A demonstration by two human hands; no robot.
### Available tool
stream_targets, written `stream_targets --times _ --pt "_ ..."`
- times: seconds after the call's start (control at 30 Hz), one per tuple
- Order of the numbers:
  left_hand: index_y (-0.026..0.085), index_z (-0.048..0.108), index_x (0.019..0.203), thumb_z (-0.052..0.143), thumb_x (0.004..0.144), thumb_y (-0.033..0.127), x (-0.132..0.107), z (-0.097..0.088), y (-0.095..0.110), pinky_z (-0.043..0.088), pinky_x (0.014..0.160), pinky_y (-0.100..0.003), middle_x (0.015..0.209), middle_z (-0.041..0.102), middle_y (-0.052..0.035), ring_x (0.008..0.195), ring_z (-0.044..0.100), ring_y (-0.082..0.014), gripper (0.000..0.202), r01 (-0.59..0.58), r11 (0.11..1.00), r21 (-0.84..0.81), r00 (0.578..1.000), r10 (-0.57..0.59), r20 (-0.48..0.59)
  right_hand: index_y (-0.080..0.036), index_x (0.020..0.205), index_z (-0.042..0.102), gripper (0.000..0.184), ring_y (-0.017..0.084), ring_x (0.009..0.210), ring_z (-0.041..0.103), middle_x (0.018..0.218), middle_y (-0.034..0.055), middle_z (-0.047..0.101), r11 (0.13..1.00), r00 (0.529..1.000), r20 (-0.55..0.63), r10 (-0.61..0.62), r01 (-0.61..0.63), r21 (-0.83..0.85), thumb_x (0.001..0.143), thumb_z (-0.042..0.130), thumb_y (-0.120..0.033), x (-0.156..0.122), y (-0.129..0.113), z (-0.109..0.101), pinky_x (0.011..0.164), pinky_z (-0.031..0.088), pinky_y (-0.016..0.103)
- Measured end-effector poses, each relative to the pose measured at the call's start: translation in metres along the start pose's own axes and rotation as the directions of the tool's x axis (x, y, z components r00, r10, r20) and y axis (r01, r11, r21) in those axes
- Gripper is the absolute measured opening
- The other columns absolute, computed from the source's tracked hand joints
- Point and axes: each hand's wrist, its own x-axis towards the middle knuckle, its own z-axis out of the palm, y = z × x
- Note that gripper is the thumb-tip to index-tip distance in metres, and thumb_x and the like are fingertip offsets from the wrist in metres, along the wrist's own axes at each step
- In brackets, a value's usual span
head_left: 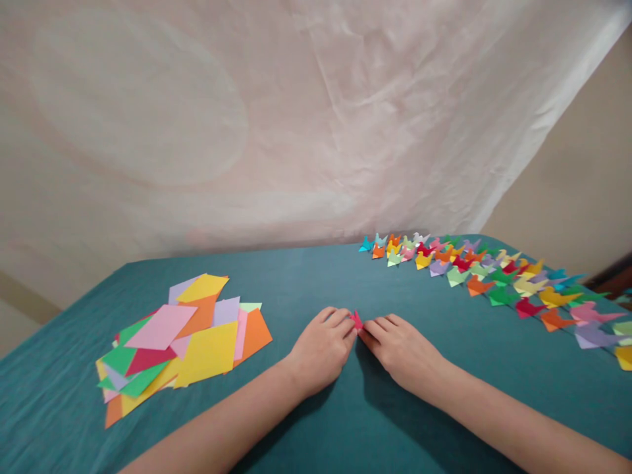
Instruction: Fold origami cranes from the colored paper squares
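Note:
Between my two hands, near the middle of the table, is a small folded piece of red-pink paper [357,320] with a pointed tip showing upward. My left hand [326,345] pinches it from the left, fingers closed. From the other side my right hand [399,343] grips its right edge between thumb and fingers. Most of the paper is hidden by my fingertips. Both wrists hover low over the teal cloth, casting shadows on it.
A loose pile of coloured paper sheets [207,352] lies to the left on the teal tablecloth [296,283]. Rows of small folded paper birds [478,285] run along the right side to the table's far edge. Behind the table hangs a pale pink curtain [306,118].

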Motion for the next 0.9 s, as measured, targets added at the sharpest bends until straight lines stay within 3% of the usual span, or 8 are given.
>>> stream_targets --times 0.43,0.67,0.9 --pt "0.011 0.062 0.1 0.046 0.087 0.018 0.001 -0.008 0.006 0.025 0.101 -0.041 0.108 0.06 -0.0103 0.115 0.044 -0.0241 0.022 0.014 0.994 0.107 0.999 -0.017 0.033 -0.015 0.087 0.063 0.018 0.021 0.069 0.053 0.085 0.0096 0.059 0.994 0.994 0.059 0.095 -0.091 -0.065 0.078 0.051 -0.004 0.002 -0.011 -0.011 0.06 0.037 0.035" --pt "0.011 0.064 0.096 0.045 0.087 0.017 0.0 -0.006 0.003 0.025 0.102 -0.039 0.106 0.061 -0.01 0.113 0.045 -0.0234 0.022 0.008 0.994 0.112 1.0 -0.011 0.027 -0.017 0.098 0.063 0.019 0.021 0.074 0.054 0.088 0.0073 0.059 0.997 0.992 0.1 0.077 -0.075 -0.03 0.081 0.055 -0.011 0.001 -0.001 -0.011 0.062 0.039 0.033" --pt "0.011 0.064 0.095 0.047 0.087 0.018 0.0 -0.003 0.001 0.026 0.103 -0.037 0.109 0.059 -0.0097 0.111 0.046 -0.0227 0.02 -0.054 0.992 0.117 0.998 0.052 0.023 -0.019 0.109 0.058 0.025 0.021 0.077 0.052 0.09 0.0064 0.057 0.999 0.997 0.064 0.04 -0.04 -0.002 0.086 0.053 -0.017 -0.006 0.006 -0.004 0.063 0.04 0.033"
